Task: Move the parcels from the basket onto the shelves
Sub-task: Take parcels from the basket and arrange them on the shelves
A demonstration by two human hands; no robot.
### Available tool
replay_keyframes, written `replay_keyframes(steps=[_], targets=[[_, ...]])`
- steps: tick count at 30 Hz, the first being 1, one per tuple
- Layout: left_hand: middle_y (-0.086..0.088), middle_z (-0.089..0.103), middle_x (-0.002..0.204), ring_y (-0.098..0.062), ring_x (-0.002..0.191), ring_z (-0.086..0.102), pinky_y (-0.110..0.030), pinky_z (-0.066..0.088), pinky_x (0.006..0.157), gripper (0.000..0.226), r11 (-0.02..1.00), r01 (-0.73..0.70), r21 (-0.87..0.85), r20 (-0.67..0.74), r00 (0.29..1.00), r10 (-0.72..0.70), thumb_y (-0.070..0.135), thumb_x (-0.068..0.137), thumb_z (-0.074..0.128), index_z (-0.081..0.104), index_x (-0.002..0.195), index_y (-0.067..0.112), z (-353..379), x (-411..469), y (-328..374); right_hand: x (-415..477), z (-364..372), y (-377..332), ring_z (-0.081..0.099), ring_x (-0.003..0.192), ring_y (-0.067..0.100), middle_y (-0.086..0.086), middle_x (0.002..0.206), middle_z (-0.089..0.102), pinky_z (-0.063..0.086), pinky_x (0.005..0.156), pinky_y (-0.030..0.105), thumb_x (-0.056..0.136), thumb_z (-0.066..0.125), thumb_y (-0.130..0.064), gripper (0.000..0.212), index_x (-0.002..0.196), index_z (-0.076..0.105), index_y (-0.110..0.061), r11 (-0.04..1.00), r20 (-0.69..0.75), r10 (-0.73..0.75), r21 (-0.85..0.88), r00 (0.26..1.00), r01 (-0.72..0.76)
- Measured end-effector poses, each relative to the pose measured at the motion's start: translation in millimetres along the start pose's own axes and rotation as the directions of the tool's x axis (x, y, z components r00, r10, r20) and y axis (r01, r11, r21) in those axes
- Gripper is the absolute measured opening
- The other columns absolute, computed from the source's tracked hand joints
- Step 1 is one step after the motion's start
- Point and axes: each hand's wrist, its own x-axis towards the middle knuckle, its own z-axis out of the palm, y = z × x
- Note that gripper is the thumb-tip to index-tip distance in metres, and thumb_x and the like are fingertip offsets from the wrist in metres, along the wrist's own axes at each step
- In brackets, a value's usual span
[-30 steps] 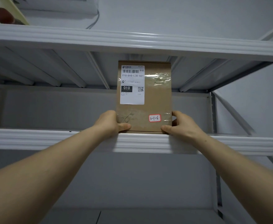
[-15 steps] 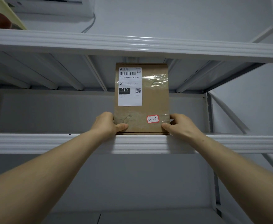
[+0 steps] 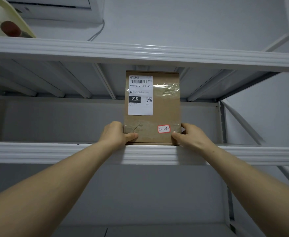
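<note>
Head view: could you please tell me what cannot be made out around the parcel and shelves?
Basket: outside the head view.
Parcel base: the shelf rail hides whether it rests on the shelf.
Fingers of left hand and right hand: behind the parcel; only thumbs show.
Label small print: too small.
Red thing, top left: cut off by the upper rail.

Dim, cool grey light fills the wide-angle view. It is brightest on the front lip of the middle shelf just under the parcel, whose clear tape throws a pale glare. Deep shadow lies beneath the upper shelf. Shelf edges bow toward the corners — the near forearms look soft.
</note>
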Motion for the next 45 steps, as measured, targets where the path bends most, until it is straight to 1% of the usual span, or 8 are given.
replay_keyframes(steps=[5,8,12,19,27,34,39,45], targets=[[-0.009,0.062,0.118,-0.027,0.110,0.056,-0.036,0.045,0.090,0.057,0.999,-0.041,-0.028,-0.083,0.996,0.039,0.047,0.083,0.067,0.056,0.122,0.007,-5,-10,4,-8,-1,-9,0.048,0.122,0.027,0.010,0.135,0.050,0.038,0.096,0.036,0.094,0.046,-0.029,0.054,0.144,0.035,-0.011,0.998,-0.249,-0.041,0.029,0.968,0.049],[-0.010,0.051,0.137,-0.026,0.125,0.049,-0.038,0.040,0.103,0.070,0.995,-0.094,-0.022,-0.173,0.981,0.089,0.043,0.088,0.062,0.038,0.143,0.007,-15,-23,9,-14,3,-23,0.046,0.125,0.023,0.009,0.138,0.045,0.036,0.101,0.035,0.091,0.049,-0.022,0.051,0.140,0.041,-0.010,0.980,-0.396,-0.164,0.040,0.903,0.195],[-0.006,0.053,0.134,-0.024,0.121,0.051,-0.039,0.043,0.101,0.055,0.987,-0.139,0.077,-0.300,0.941,0.156,0.032,0.091,0.059,0.043,0.140,0.013,-38,-43,2,-28,23,-55,0.051,0.116,0.025,0.011,0.129,0.051,0.043,0.097,0.037,0.080,0.046,-0.023,0.052,0.130,0.051,-0.005,0.903,-0.463,-0.355,0.056,0.812,0.426],[-0.003,0.050,0.135,-0.021,0.118,0.052,-0.039,0.045,0.097,0.051,0.943,0.034,0.332,-0.381,0.919,0.100,0.021,0.088,0.056,0.046,0.138,0.019,-101,-116,-57,-77,102,-134,0.054,0.110,0.022,0.010,0.125,0.053,0.040,0.088,0.027,0.083,0.053,-0.016,0.043,0.125,0.055,-0.007,0.709,-0.246,-0.624,0.221,0.742,0.669],[-0.008,0.045,0.138,-0.029,0.124,0.047,-0.042,0.044,0.098,0.061,0.700,0.452,0.553,-0.343,0.889,-0.302,0.024,0.084,0.058,0.039,0.142,0.023,-192,-250,-170,-189,216,-237,0.044,0.128,0.028,0.009,0.144,0.036,0.040,0.102,0.038,0.083,0.067,-0.026,0.067,0.141,0.038,-0.014,0.696,0.276,-0.700,0.470,0.658,0.543],[-0.011,0.053,0.127,-0.032,0.116,0.054,-0.042,0.049,0.092,0.048,0.510,0.705,0.492,-0.396,0.703,-0.591,0.027,0.085,0.059,0.050,0.130,0.015,-278,-387,-268,-327,295,-349,0.043,0.128,0.024,0.009,0.145,0.034,0.040,0.100,0.034,0.082,0.069,-0.031,0.071,0.143,0.036,-0.016,0.666,0.520,-0.746,0.592,0.416,0.454],[-0.012,0.050,0.134,-0.031,0.120,0.050,-0.041,0.047,0.096,0.051,0.321,0.852,0.414,-0.446,0.497,-0.744,0.025,0.087,0.057,0.045,0.134,0.010,-352,-501,-344,-444,349,-445,0.040,0.132,0.023,0.008,0.150,0.030,0.037,0.103,0.032,0.085,0.068,-0.036,0.072,0.145,0.032,-0.017,0.613,0.590,-0.782,0.669,0.202,0.421],[-0.010,0.059,0.116,-0.030,0.104,0.058,-0.039,0.051,0.085,0.033,0.123,0.957,0.264,-0.516,0.248,-0.820,0.022,0.085,0.058,0.054,0.116,0.011,-434,-633,-393,-569,397,-541,0.041,0.131,0.022,0.007,0.148,0.032,0.037,0.104,0.032,0.084,0.069,-0.036,0.073,0.145,0.033,-0.018,0.595,0.631,-0.775,0.720,0.019,0.358]])
